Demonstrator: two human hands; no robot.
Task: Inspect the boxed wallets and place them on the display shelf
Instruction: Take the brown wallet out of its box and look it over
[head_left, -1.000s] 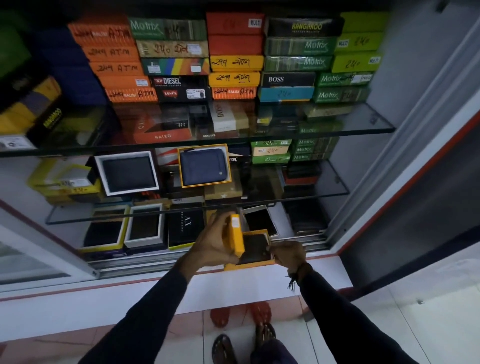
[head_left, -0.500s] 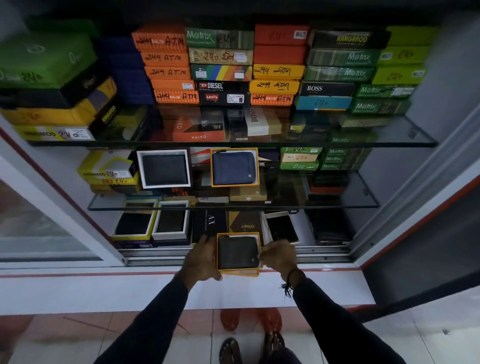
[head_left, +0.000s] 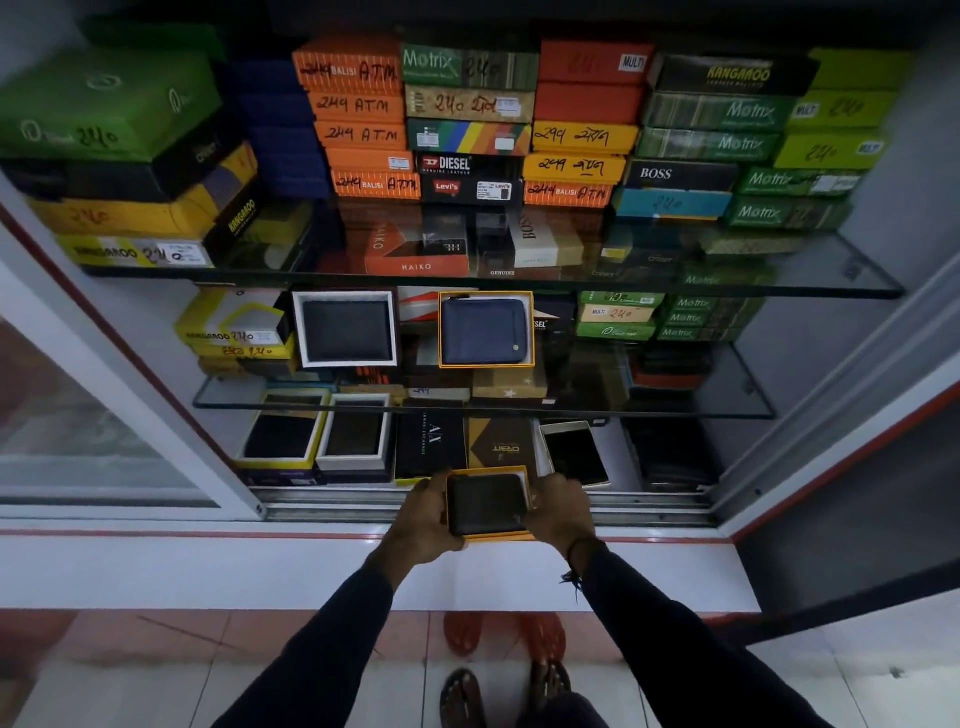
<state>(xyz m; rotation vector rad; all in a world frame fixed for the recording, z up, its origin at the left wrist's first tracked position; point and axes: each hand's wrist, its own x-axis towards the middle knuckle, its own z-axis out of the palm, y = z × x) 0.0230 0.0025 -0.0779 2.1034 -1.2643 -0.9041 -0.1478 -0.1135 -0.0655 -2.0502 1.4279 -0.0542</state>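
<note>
Straight ahead, a glass-fronted display cabinet (head_left: 810, 374) is being viewed from above, its sliding track running along the front. Stacks of coloured wallet boxes (head_left: 467, 124) are being carried by the top glass shelf (head_left: 852, 270). On the middle shelf (head_left: 727, 400), an open white box with a black wallet (head_left: 346, 330) and an open orange box with a blue wallet (head_left: 487, 331) are being shown tilted toward the front. On the bottom level, two more open boxes (head_left: 317, 434), a black box (head_left: 430, 442) and a brown box (head_left: 500, 441) are lying side by side.

An open orange box holding a dark wallet (head_left: 487, 504) is being held over the cabinet's front edge, just before the brown box. It is being gripped on its left side by the left hand (head_left: 422, 522), fingers curled around the edge, and on its right side by the right hand (head_left: 561, 512), likewise closed on it.
</note>
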